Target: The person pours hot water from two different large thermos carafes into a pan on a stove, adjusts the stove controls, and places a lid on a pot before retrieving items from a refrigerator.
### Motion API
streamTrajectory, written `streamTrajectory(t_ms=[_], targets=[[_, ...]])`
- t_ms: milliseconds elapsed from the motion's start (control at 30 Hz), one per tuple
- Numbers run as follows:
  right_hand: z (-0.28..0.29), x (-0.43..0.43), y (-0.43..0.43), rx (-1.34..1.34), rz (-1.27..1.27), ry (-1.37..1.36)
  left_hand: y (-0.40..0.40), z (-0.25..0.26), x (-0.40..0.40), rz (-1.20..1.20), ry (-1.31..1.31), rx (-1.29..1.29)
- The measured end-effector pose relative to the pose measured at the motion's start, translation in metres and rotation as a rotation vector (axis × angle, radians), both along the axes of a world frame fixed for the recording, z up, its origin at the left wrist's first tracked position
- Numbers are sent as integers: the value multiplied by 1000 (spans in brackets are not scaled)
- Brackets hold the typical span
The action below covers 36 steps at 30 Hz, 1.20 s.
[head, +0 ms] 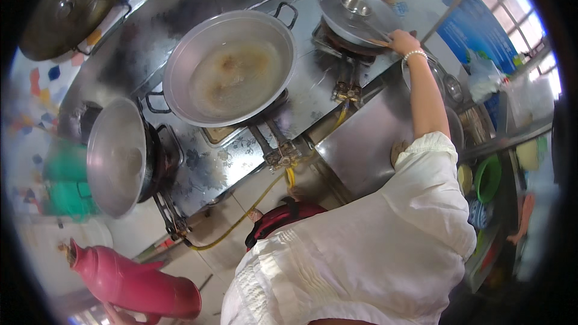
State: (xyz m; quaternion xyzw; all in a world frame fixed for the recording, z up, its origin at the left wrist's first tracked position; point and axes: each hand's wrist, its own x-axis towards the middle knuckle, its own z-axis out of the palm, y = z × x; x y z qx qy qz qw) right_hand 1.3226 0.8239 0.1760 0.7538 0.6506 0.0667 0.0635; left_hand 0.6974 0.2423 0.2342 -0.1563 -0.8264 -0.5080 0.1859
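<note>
At the upper right my right hand (403, 43), with a beaded bracelet at the wrist, grips the handle end of a metal ladle (356, 5). The ladle's bowl faces up over a wide grey metal pan or lid (334, 13) on the right burner; which of the two I cannot tell. Low on the left, my left hand (115, 315) is partly cut off by the frame's edge. Its fingers are on a pink thermos flask (140, 284), which lies tilted sideways, a cork-like stopper (66, 253) at its mouth.
A large two-handled aluminium pan (235, 81) with brownish stains sits on the middle burner. Further left, another pan (117, 158) stands on a burner. A yellow gas hose (239, 225) hangs along the counter front. A green basin (488, 178) is at the right.
</note>
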Motion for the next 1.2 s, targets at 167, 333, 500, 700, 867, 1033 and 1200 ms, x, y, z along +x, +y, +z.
streamTrajectory(t_ms=[167,333,500,700,867,1033,1200], targets=[[3,-54,32,718,359,-11,0,27,74,7,-289,285],[29,-141,12,848,883,499,-10,25,86,164,-174,442],[95,-262,-115,718,1195,944,-96,-11,96,217,-168,737],[121,-337,-272,540,1621,972,-176,-38,99,294,-122,933],[101,-423,-378,268,1788,1107,-291,-68,114,430,43,1060],[99,-505,-475,35,1838,1300,-426,-68,167,752,340,1080],[93,-561,-552,-165,1984,1286,-548,-65,205,1094,587,948]])
